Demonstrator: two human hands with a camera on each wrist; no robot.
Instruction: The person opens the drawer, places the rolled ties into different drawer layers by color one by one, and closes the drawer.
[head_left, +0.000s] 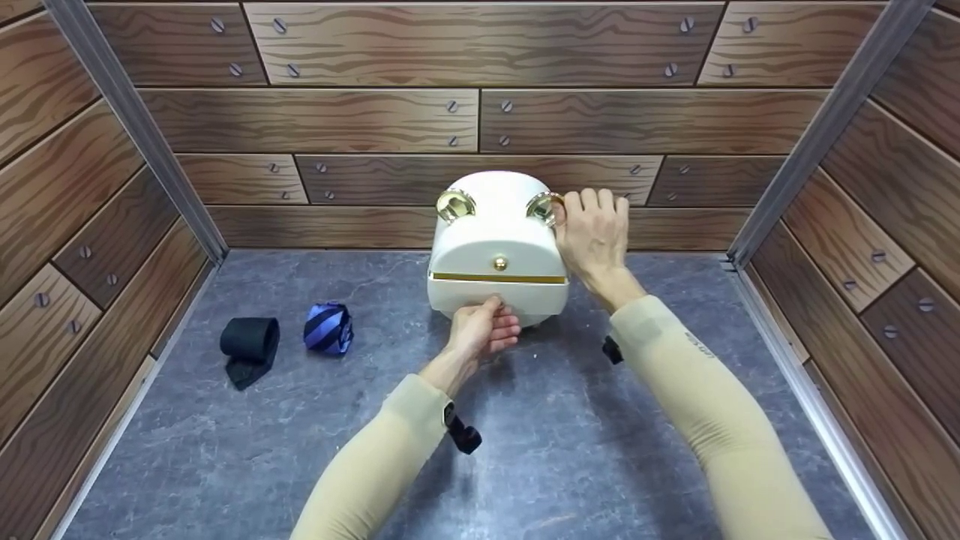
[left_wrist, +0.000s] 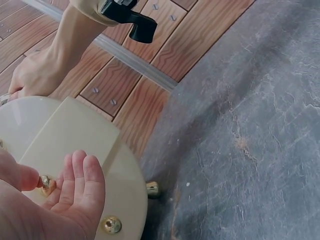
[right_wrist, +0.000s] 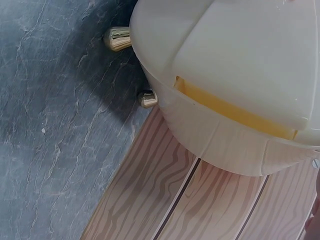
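White box (head_left: 496, 247) w/ gold trim sits mid-desk (head_left: 570, 435), close to the back wood-print wall (head_left: 480, 120). Left hand (head_left: 481, 330) at the box's lower front edge; in left wrist view thumb + fingers (left_wrist: 82, 177) pinch a small gold knob (left_wrist: 47, 184). Right hand (head_left: 595, 232) on box's upper right side by a gold ring handle (head_left: 544, 208), fingers curled over it, close together. Black rolled tie (head_left: 249, 342) + blue striped rolled tie (head_left: 328, 328) lie left of box, well apart from it.
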